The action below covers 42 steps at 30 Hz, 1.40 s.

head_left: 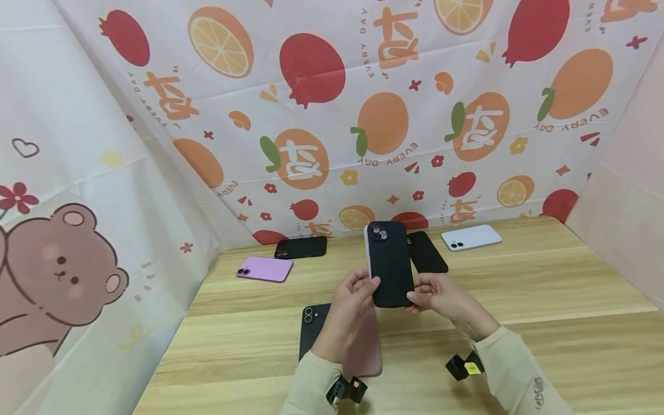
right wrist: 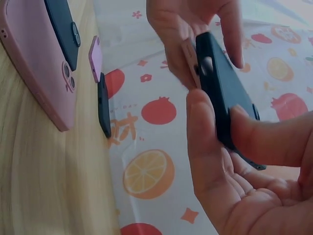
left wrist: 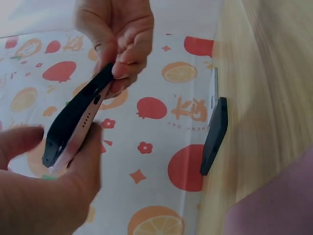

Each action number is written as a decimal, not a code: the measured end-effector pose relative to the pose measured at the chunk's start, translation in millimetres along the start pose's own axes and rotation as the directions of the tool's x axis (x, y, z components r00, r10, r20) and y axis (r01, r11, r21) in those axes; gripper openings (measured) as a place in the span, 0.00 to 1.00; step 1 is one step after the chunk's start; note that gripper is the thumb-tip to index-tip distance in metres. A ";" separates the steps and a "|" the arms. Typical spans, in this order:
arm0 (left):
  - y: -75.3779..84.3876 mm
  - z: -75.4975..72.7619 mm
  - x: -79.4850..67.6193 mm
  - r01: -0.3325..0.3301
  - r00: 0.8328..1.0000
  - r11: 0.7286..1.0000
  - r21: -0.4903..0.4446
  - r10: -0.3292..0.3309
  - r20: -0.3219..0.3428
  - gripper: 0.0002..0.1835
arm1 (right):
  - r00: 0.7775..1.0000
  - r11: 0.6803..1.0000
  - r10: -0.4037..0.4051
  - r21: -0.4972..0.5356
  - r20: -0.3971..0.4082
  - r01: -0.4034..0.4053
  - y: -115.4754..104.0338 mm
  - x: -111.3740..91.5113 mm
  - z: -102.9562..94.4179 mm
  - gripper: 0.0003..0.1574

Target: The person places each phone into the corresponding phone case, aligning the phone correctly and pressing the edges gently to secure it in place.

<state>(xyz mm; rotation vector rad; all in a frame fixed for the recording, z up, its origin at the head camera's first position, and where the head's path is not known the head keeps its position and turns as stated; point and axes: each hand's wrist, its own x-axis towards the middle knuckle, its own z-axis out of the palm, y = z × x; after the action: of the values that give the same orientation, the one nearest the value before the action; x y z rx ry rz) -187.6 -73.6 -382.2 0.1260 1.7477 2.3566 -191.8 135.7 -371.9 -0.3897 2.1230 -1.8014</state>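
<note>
A black phone case [head_left: 391, 268] stands upright above the table between both hands, with a pale pink phone [left wrist: 80, 129] against its inner side. In the head view the phone's edge shows along the case's left side, and the camera cutout is at the top. My left hand [head_left: 355, 297] holds the phone and case by the left edge, fingers behind the phone. With thumb and fingers, my right hand [head_left: 436, 297] pinches the case's lower right corner. From the right wrist view, case and phone look partly apart at the far end. The phone's screen is hidden.
A dark phone [head_left: 313, 325] and a larger pink one [head_left: 365, 346] lie under my left forearm. Farther back are a lilac phone [head_left: 266, 269], a black case [head_left: 301, 247], another black case [head_left: 429, 253] and a white phone [head_left: 472, 237]. Fruit-print cloth [head_left: 332, 115] hangs behind the table.
</note>
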 end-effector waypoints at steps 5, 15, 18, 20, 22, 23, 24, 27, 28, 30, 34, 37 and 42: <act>-4.6 3.3 -0.6 0.001 1.000 0.993 0.122 0.000 -0.004 0.18 | 0.995 1.000 0.010 0.002 -0.099 -0.010 -3.5 -0.4 0.2 0.08; -7.8 7.0 -1.9 -0.035 0.994 0.986 0.161 0.051 -0.095 0.12 | 0.991 1.000 0.013 0.009 -0.133 -0.012 -5.1 0.3 -2.5 0.10; -10.4 7.1 -0.8 -0.029 0.994 0.989 0.145 0.044 -0.100 0.09 | 0.990 1.000 0.015 0.009 -0.138 -0.014 -3.1 0.6 -3.0 0.11; -12.1 7.1 -0.2 -0.024 0.994 0.990 0.137 0.038 -0.105 0.08 | 0.990 1.000 0.019 0.008 -0.141 -0.018 -1.8 0.6 -3.4 0.12; -13.3 7.2 0.1 -0.017 0.993 0.991 0.131 0.032 -0.112 0.08 | 0.990 1.000 0.022 0.011 -0.141 -0.021 -0.9 0.7 -3.7 0.13; -13.6 7.2 0.2 -0.016 0.993 0.992 0.127 0.031 -0.114 0.08 | 0.990 1.000 0.024 0.013 -0.140 -0.023 -0.6 0.8 -3.9 0.14; -14.0 7.1 0.4 -0.015 0.993 0.992 0.122 0.029 -0.113 0.09 | 0.990 1.000 0.024 0.015 -0.139 -0.022 -0.4 0.9 -4.1 0.14; -13.9 7.1 0.0 -0.013 0.993 0.994 0.108 0.025 -0.113 0.09 | 0.990 1.000 0.027 0.004 -0.140 -0.027 -0.2 1.4 -4.4 0.15; -14.0 7.4 -0.2 -0.017 0.993 0.995 0.101 0.029 -0.113 0.09 | 0.989 1.000 0.029 -0.002 -0.143 -0.030 -0.1 1.6 -4.4 0.15; -14.7 8.1 -0.2 -0.026 0.993 0.996 0.086 0.036 -0.113 0.10 | 0.988 1.000 0.026 -0.013 -0.149 -0.028 0.3 1.7 -4.2 0.14; -17.0 10.1 -0.7 -0.033 0.992 0.997 0.068 0.040 -0.119 0.10 | 0.990 1.000 0.001 0.014 -0.143 0.001 1.7 2.2 -2.6 0.12; -18.0 10.3 -0.8 -0.019 0.991 0.996 0.084 0.029 -0.128 0.10 | 0.991 0.998 -0.017 0.062 -0.131 0.026 2.4 2.3 -1.0 0.16; -18.0 9.2 0.2 -0.009 0.989 0.992 0.129 0.028 -0.148 0.10 | 0.991 0.994 -0.012 0.110 -0.131 0.026 4.7 3.7 0.7 0.17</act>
<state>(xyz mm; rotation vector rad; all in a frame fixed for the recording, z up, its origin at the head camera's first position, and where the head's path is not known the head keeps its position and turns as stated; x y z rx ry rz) -184.0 -60.0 -396.6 -0.0160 1.9752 2.3202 -194.9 134.3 -376.9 -0.2722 2.0965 -1.9955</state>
